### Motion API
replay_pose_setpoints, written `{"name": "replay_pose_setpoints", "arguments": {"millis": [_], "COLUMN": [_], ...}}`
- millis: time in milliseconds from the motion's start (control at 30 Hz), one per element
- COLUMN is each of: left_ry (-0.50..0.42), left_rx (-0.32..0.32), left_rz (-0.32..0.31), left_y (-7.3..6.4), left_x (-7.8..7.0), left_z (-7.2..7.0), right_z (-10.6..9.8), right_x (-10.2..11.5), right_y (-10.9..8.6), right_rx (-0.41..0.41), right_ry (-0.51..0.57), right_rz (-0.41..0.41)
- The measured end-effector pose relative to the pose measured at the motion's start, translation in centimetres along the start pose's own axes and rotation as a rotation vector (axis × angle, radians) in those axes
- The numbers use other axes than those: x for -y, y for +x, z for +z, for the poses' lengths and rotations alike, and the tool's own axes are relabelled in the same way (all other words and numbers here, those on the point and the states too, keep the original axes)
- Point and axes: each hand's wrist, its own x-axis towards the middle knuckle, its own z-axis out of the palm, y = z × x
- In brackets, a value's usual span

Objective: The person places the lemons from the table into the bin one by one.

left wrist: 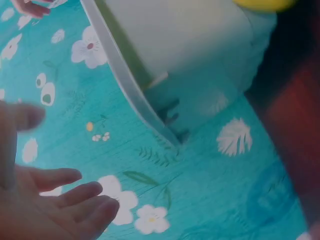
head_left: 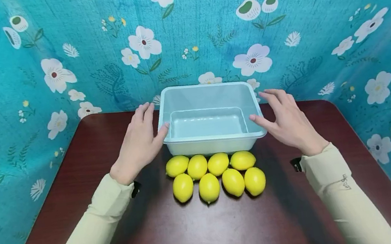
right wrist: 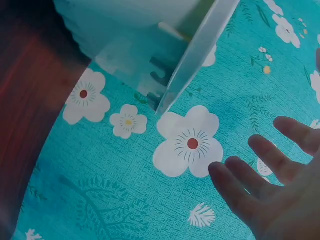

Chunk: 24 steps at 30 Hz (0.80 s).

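A pale blue plastic basin [head_left: 214, 144] stands at the far side of the table, its inner floor in sight. My left hand [head_left: 138, 142] is at the basin's left end, fingers extended and thumb near the rim. At the right end, my right hand [head_left: 290, 123] is held the same way. Both wrist views show gaps between the spread fingers and the basin wall, so neither hand grips it. Several yellow lemons [head_left: 208, 187] lie in two rows just in front of the basin.
The dark red-brown table [head_left: 214, 235] has rounded far corners. Behind it and along both sides hangs a turquoise cloth [head_left: 193, 18] with white flowers, close to the basin's back. Dark straps show at both cuffs.
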Motion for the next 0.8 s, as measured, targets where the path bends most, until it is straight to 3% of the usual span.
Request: {"name": "replay_pose_setpoints", "arguments": {"millis": [133, 267, 533, 800], "left_ry": [-0.178, -0.320, -0.439, -0.523], "left_rx": [-0.098, -0.134, -0.084, 0.000], "left_rz": [-0.051, -0.145, -0.276, -0.384], "left_y": [0.3, 0.7, 0.7, 0.9], "left_x": [0.4, 0.9, 2.2, 2.2], "left_z": [0.6, 1.2, 2.3, 3.5], "right_z": [-0.2, -0.4, -0.9, -0.9], "right_x": [0.2, 0.2, 0.3, 0.7], "right_y": [-0.4, -1.0, -2.9, -5.0], "right_rx": [-0.086, -0.179, -0.319, -0.323], "right_ry": [0.055, 0.102, 0.177, 0.208], "right_rz": [-0.026, -0.046, -0.012, -0.005]}}
